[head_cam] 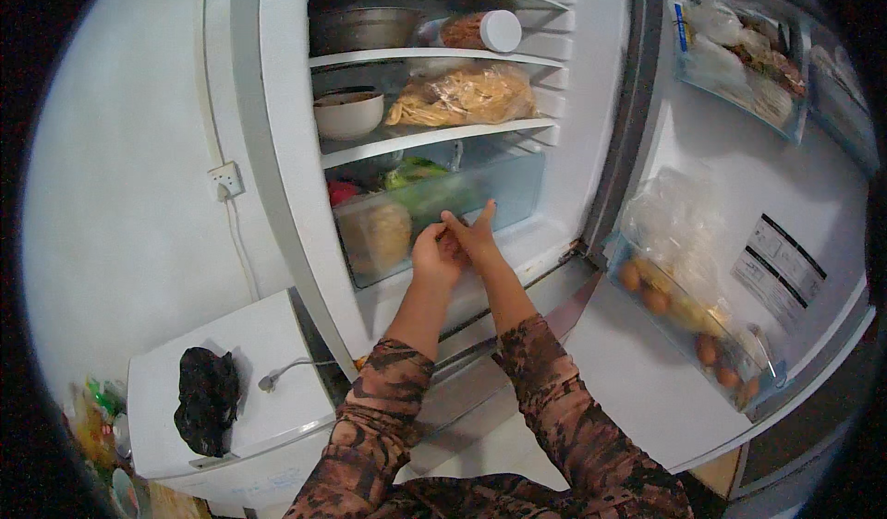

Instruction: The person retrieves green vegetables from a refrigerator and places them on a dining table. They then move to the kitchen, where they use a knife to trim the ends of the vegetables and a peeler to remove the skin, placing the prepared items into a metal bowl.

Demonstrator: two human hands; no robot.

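Observation:
My left hand (438,254) and my right hand (478,236) meet just in front of the clear crisper drawer (509,185) at the bottom of an open refrigerator. The left fingers are curled, and whether they hold something small is hidden. On the right hand, a thumb and finger spread apart with nothing visible between them. Inside the drawer are a green vegetable (419,173), something red (342,191) and a pale bundle (389,231) seen blurred through the front. The drawer sits under the lowest shelf (443,142).
Above are a white bowl (348,114), a bag of yellowish food (471,96), a white-lidded jar (500,31) and a metal pot (371,28). The open door (665,353) at right holds eggs (655,300) and plastic bags (675,207). A black bag (206,401) lies on a white appliance (277,339).

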